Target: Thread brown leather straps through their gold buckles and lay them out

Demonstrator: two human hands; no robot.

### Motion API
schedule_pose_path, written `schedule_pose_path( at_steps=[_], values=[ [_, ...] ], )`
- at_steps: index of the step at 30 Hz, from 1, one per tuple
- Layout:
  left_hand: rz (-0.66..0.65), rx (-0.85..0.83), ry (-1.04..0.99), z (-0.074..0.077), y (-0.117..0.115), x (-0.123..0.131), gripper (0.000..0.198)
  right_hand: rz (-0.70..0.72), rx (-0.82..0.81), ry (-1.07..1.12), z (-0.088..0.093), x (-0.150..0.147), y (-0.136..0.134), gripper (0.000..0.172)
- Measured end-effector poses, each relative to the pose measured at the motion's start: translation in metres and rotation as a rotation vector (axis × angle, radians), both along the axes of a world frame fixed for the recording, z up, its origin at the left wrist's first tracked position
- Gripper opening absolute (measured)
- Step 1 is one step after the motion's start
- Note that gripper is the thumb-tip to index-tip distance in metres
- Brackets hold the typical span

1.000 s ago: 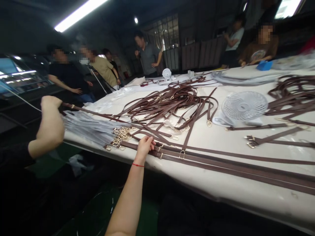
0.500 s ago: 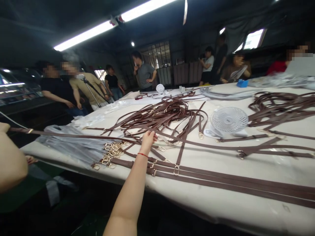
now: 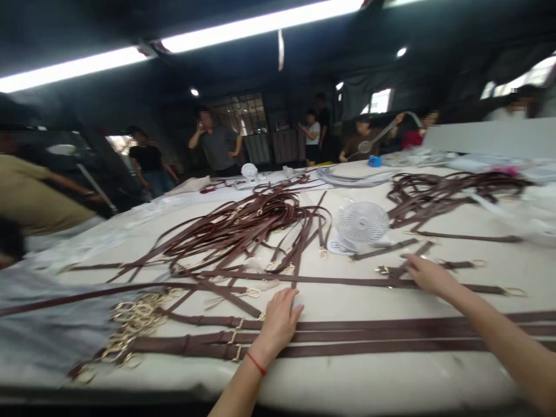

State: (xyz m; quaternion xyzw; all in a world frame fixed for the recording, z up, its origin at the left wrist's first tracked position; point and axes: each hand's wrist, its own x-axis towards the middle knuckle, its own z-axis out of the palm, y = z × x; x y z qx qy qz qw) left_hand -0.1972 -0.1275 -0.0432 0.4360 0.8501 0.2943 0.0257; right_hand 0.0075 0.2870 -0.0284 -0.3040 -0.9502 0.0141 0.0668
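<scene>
"The fingers (image 3: 283, 296) of the left hand (image 3: 275, 324) lie close together, bent a little, and the thumb stands off to the side with a gap between."

"Are they pinching anything?"

"Nothing that I can see. That hand is over the 3 brown straps (image 3: 343, 351) running side by side along the near part of the table (image 3: 369, 382), and I can't tell whether the palm touches them. A red bracelet (image 3: 256, 364) circles the wrist."

"And those gold clasps (image 3: 130, 318)?"

"Piled up at the left, next to some blurred grey wrapping (image 3: 47, 324)."

"A long strap (image 3: 330, 280) runs crosswise just beyond the left hand, doesn't it?"

"Yes, as far as the right hand (image 3: 428, 275). That hand comes in from the right with its fingertips at a short buckled strap (image 3: 397, 271). It's too blurred to say whether they pinch it or only rest there."

"What lies past the hands?"

"A big tangled heap of straps (image 3: 243, 223) towards the middle, then a white fan (image 3: 362, 223), and another heap (image 3: 434, 194) on the far side of that fan, to the right."

"I see a smaller fan (image 3: 249, 171) near the far edge."

"And a blue object (image 3: 374, 161) further right. Behind the table a person in a grey shirt (image 3: 217, 145) stands with 1 hand at the hip and the other raised towards the head."

"Bright light tubes (image 3: 260, 26) hang over everyone."
</scene>
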Motion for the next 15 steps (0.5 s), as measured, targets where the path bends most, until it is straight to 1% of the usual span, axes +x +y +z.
schedule_pose_path(
  at_steps=[1, 3, 4, 6, 8, 10, 12, 15],
  values=[
    [0.015, -0.027, 0.026, -0.005, 0.002, 0.002, 0.035, -0.028, -0.032, -0.036, 0.01, -0.014, -0.014, 0.048],
    [0.033, -0.038, 0.072, -0.014, 0.003, -0.001, 0.034, -0.072, 0.031, -0.163, 0.023, -0.036, -0.026, 0.057],
    [0.03, -0.027, 0.082, -0.018, 0.003, -0.005, 0.033, -0.093, 0.043, -0.185, 0.025, -0.044, -0.025, 0.057],
    [0.018, -0.001, 0.08, -0.023, 0.002, -0.013, 0.033, -0.115, 0.066, -0.226, 0.025, -0.051, -0.019, 0.051],
    [0.014, 0.013, 0.075, -0.025, 0.001, -0.018, 0.032, -0.098, 0.074, -0.25, 0.024, -0.051, -0.013, 0.041],
    [0.019, 0.016, 0.08, -0.026, 0.0, -0.02, 0.032, -0.053, 0.081, -0.273, 0.023, -0.045, -0.009, 0.035],
    [0.024, 0.015, 0.089, -0.026, 0.0, -0.02, 0.032, -0.017, 0.092, -0.291, 0.024, -0.036, -0.007, 0.034],
    [0.032, 0.004, 0.101, -0.027, 0.002, -0.019, 0.033, -0.03, 0.122, -0.309, 0.024, -0.024, -0.003, 0.032]
  ],
)
